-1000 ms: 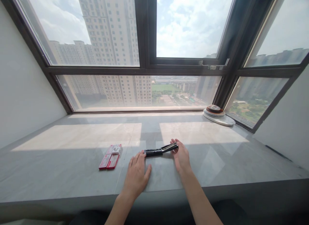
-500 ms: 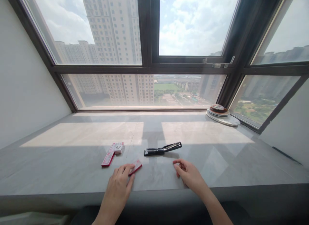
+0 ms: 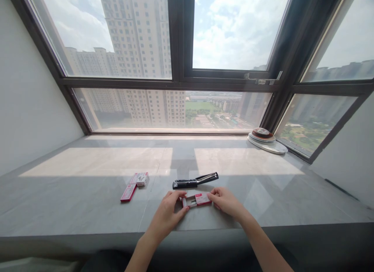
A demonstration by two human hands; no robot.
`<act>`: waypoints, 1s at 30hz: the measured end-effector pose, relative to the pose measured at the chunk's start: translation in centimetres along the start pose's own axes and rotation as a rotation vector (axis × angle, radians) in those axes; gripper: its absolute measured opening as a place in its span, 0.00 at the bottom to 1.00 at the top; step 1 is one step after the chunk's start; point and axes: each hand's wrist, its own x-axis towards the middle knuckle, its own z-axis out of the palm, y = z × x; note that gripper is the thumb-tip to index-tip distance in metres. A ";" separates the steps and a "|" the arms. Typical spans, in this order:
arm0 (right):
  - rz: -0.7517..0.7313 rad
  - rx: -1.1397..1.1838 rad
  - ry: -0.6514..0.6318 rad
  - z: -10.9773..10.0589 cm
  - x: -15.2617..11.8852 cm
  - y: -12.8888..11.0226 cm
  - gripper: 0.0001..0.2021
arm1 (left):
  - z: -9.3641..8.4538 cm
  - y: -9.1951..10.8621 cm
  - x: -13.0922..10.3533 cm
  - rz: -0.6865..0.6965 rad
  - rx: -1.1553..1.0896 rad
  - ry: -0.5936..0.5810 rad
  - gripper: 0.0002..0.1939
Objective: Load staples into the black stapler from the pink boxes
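Between my hands is a small red and white staple box (image 3: 202, 198), its tray slid partly out to the left. A little dark piece shows inside the tray; most of the tray looks bare. My left hand (image 3: 170, 209) has thumb and fingers closed around the tray's left end. My right hand (image 3: 224, 202) pinches the right end of the sleeve. Just beyond the box lies a black stapler (image 3: 195, 181), opened out, with its metal magazine showing on the raised right part.
To the left lie a flat red and white box (image 3: 128, 193) and a small white and pink box (image 3: 142, 179), with another flat box touching them. Stacked round plates (image 3: 264, 139) stand in the far right corner by the window. The grey stone sill (image 3: 73, 209) ends at a front edge close to me.
My left hand has brought the small box to the right, in front of the stapler. My right hand has taken its other end, and the box's tray now shows slid open.
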 end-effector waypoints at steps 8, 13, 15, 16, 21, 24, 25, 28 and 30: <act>-0.437 -0.508 0.085 0.6 -0.7 -5.6 0.05 | 0.2 -0.1 0.1 -0.025 -0.022 -0.013 0.27; -0.527 -0.804 -0.041 2.6 1.0 -8.3 0.07 | -0.1 0.0 0.1 -0.009 -0.032 -0.002 0.27; -0.547 -0.807 -0.058 2.6 1.2 -8.2 0.06 | -0.1 0.0 0.0 -0.005 -0.031 0.001 0.27; -0.558 -0.760 -0.064 2.3 1.1 -8.0 0.06 | 0.0 0.0 0.0 -0.004 -0.031 0.003 0.27; -0.542 -0.375 -0.007 0.1 -0.2 -4.8 0.06 | -0.1 0.0 -0.1 0.001 -0.048 0.006 0.26; -0.504 -0.279 0.131 -0.9 -1.1 -2.6 0.08 | -0.4 0.2 -0.3 0.012 -0.031 0.040 0.25; -0.490 -0.266 0.154 -1.1 -1.3 -2.0 0.09 | -0.4 0.3 -0.3 0.000 -0.010 0.063 0.23; -0.455 -0.265 0.118 -1.1 -1.7 -1.1 0.13 | 0.1 0.8 -0.2 -0.088 0.062 0.115 0.16; -0.440 -0.270 0.072 -0.7 -1.8 -1.3 0.14 | 1.0 1.2 0.0 -0.135 0.069 0.118 0.14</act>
